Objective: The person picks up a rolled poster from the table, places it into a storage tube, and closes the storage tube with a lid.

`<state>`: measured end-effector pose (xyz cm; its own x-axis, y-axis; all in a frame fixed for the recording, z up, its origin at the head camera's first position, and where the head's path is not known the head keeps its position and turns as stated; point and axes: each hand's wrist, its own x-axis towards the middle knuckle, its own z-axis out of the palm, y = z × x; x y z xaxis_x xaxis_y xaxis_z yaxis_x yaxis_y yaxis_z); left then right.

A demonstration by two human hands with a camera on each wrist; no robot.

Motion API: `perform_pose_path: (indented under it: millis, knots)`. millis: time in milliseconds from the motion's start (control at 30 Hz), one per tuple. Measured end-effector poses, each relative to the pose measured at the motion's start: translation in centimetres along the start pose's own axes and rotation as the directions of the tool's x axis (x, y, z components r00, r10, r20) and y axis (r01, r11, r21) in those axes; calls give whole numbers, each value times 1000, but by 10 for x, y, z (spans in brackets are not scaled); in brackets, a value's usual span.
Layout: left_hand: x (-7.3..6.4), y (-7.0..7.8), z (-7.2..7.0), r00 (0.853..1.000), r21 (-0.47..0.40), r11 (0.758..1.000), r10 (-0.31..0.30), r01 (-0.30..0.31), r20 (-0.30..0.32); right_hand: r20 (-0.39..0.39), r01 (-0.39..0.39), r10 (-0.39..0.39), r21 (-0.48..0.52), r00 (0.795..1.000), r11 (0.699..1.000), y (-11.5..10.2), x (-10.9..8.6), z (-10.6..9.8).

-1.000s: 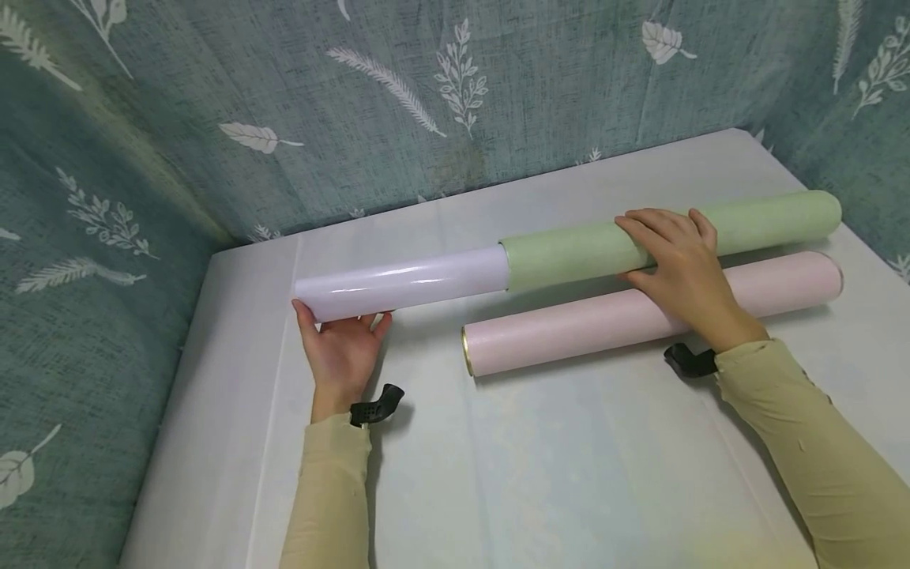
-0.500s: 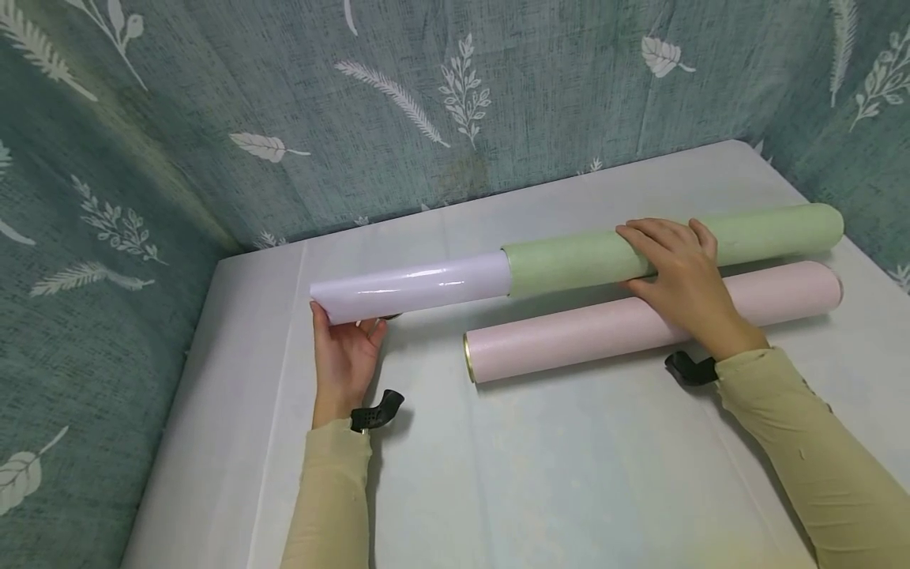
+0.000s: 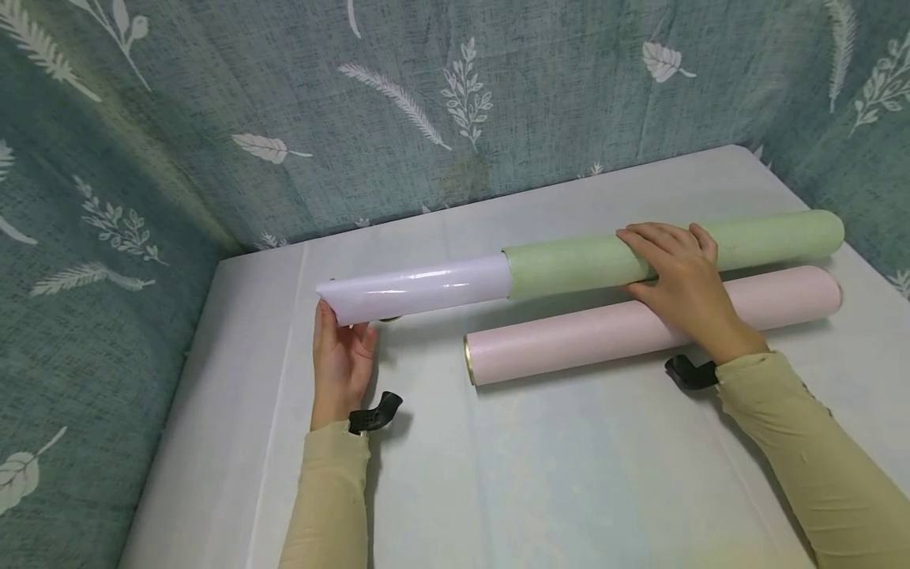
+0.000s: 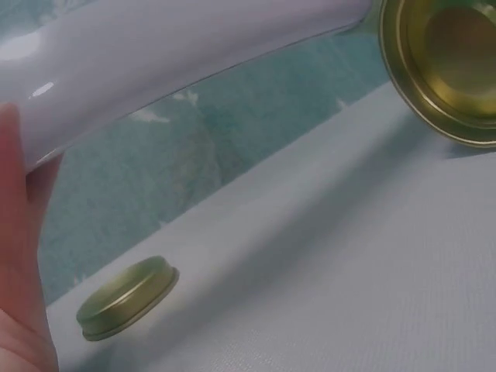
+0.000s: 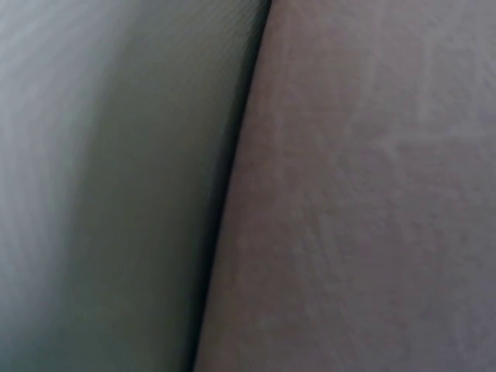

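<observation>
A glossy pale lilac rolled sheet sticks out of the left end of a green cardboard tube. My left hand holds the roll at its outer end, where the edge looks slightly creased. Around the green tube's middle, from above, my right hand keeps its grip. A pink tube with a gold rim at its left end lies just in front, partly under my right wrist. In the left wrist view a gold metal lid lies on the table beneath the roll. The right wrist view is a blurred close-up.
The white table runs back to a teal leaf-patterned cloth, which also hangs at both sides. The pink tube's gold end shows a recessed cap in the left wrist view. Black wrist mounts stick out from both sleeves.
The lilac roll has slid a little rightward into the green tube, so less of it shows. My left hand has moved right with it. The right hand keeps its grip on the green tube.
</observation>
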<state>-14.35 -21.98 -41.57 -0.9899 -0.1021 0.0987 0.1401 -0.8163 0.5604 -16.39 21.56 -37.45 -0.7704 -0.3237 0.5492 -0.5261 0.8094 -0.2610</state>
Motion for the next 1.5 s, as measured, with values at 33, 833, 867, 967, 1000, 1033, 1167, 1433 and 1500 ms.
perform_pose_path:
  millis: [33,833,867,967,1000,1033,1167,1433,1500]
  knots:
    - [0,0,-1,1000,-5,1000,5,-4,4,3,-2,2,0,1000,1000,0,0,1]
    - [-1,-3,5,998,16,999,41,-42,52,-2,10,-10,3,1000,1000,2,0,1]
    - [-1,-4,6,997,48,998,43,-46,57,-2,10,-10,4,1000,1000,2,-1,1]
    - [0,-4,10,996,110,992,50,-58,76,-1,17,-17,7,1000,1000,2,-1,1]
    - [0,-4,11,995,129,990,52,-63,83,0,19,-19,6,1000,1000,2,-1,1]
    - [1,-4,12,995,138,988,55,-66,81,0,20,-20,9,1000,1000,2,-1,1]
    - [1,-4,14,997,163,984,62,-68,45,8,17,-18,15,1000,1000,2,-1,1]
    - [1,-4,13,997,173,983,68,-59,-44,4,16,-16,8,1000,1000,2,-1,0]
    - [1,-4,12,996,176,983,70,-60,-55,2,16,-16,7,1000,1000,2,-1,0]
